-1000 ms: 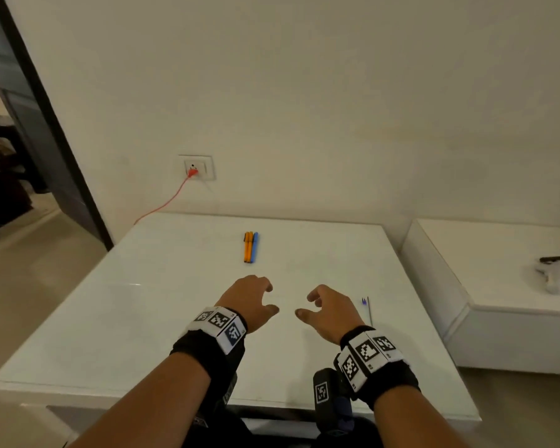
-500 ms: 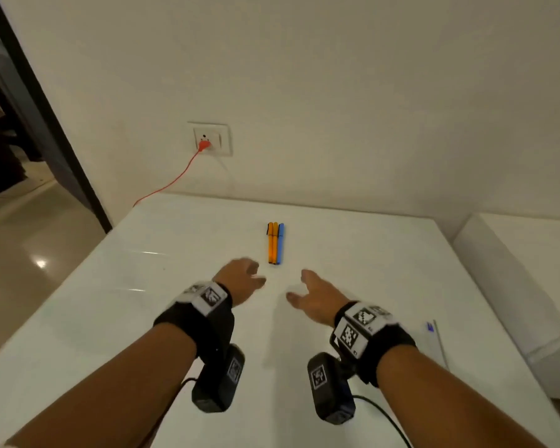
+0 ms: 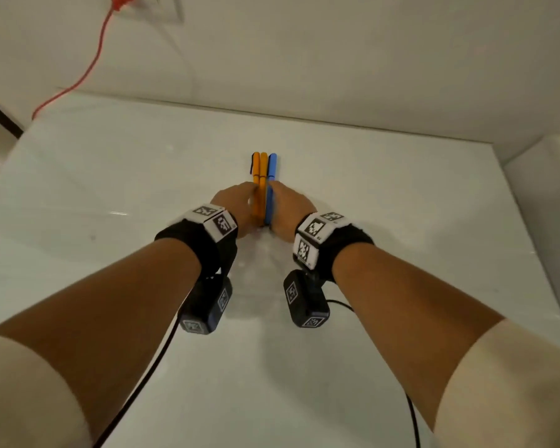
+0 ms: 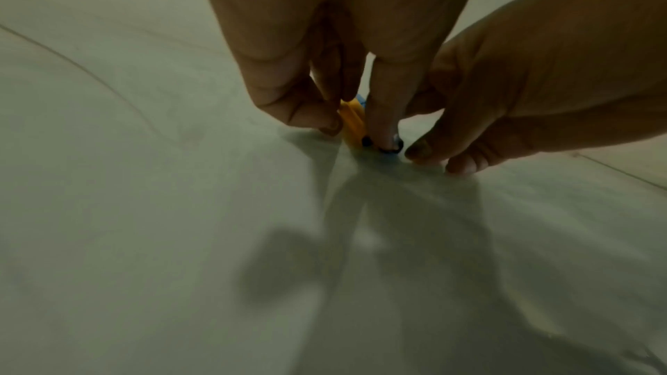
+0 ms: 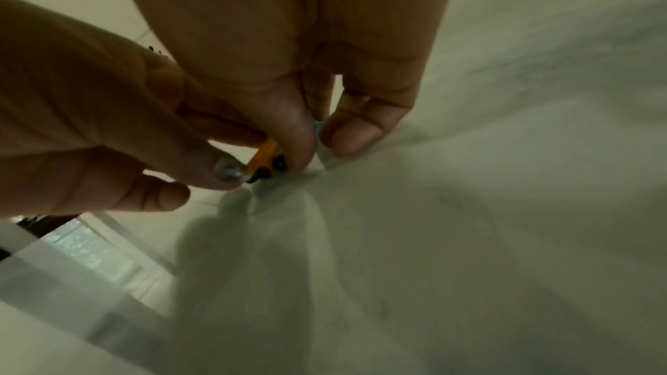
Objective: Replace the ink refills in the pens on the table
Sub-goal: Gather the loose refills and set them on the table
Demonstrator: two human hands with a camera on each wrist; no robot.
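Two orange pens (image 3: 260, 189) and a blue pen (image 3: 271, 185) lie side by side on the white table (image 3: 110, 189), pointing away from me. My left hand (image 3: 240, 205) is at their near end on the left and pinches the orange pens (image 4: 352, 121) between its fingertips (image 4: 299, 113). On the other side, my right hand (image 3: 285, 206) has its thumb and a finger either side of the blue pen (image 5: 318, 126). In the right wrist view the black ends of the orange pens (image 5: 269, 163) show against the tabletop.
A red cable (image 3: 88, 69) runs from a wall socket (image 3: 152, 8) down behind the table's far left corner. The wall stands just beyond the pens. A lower white unit (image 3: 547, 189) adjoins the table on the right. Black camera cords (image 3: 143, 367) trail under my forearms.
Both hands moved forward from the near part of the table and closed in on the pens from either side. My head came closer and tilted down.
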